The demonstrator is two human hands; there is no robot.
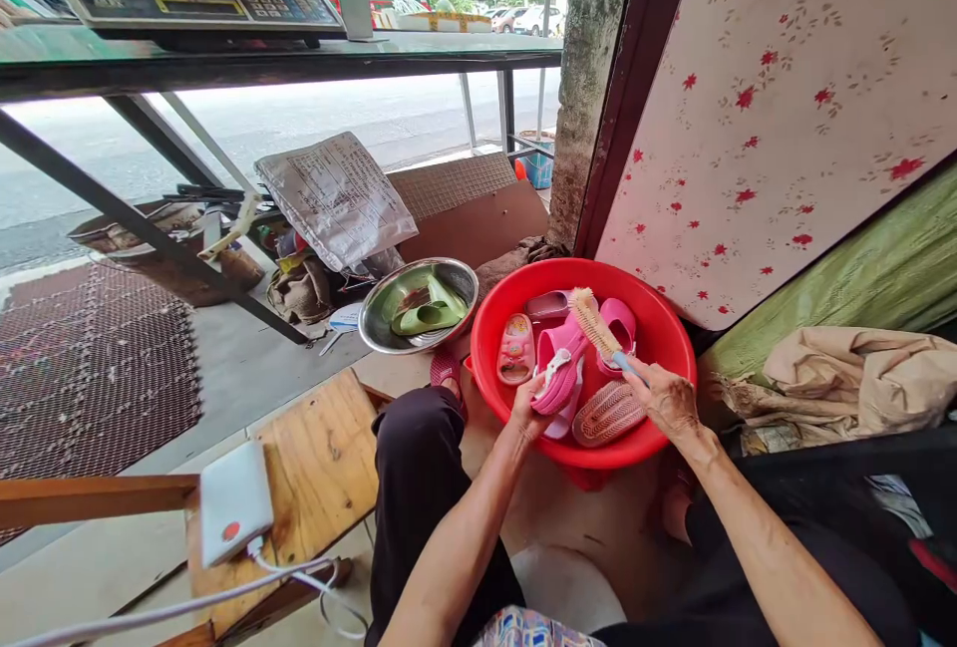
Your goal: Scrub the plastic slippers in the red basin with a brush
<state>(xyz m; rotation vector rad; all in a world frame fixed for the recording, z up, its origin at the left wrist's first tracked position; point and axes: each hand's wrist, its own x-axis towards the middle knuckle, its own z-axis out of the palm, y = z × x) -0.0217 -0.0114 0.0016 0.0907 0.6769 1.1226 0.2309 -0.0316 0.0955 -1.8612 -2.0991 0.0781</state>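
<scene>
A red plastic basin (658, 328) sits on the floor between my knees, holding several pink children's sandals. My left hand (529, 408) grips a bright pink sandal (562, 363) by its heel and holds it tilted up over the basin. My right hand (665, 396) is closed round the pale blue handle of a scrub brush (594, 323), whose tan bristles rest against the sandal's upper. A small peach sandal (515, 348) lies at the basin's left. A ridged pink sole (607, 413) lies at the front, under my right hand.
A steel bowl (381, 313) with green slippers stands left of the basin. A wooden board (318, 473) with a white power bank (233, 499) and its cable lies at lower left. A glass-topped metal table with a scale stands behind. A floral panel and crumpled cloth are at right.
</scene>
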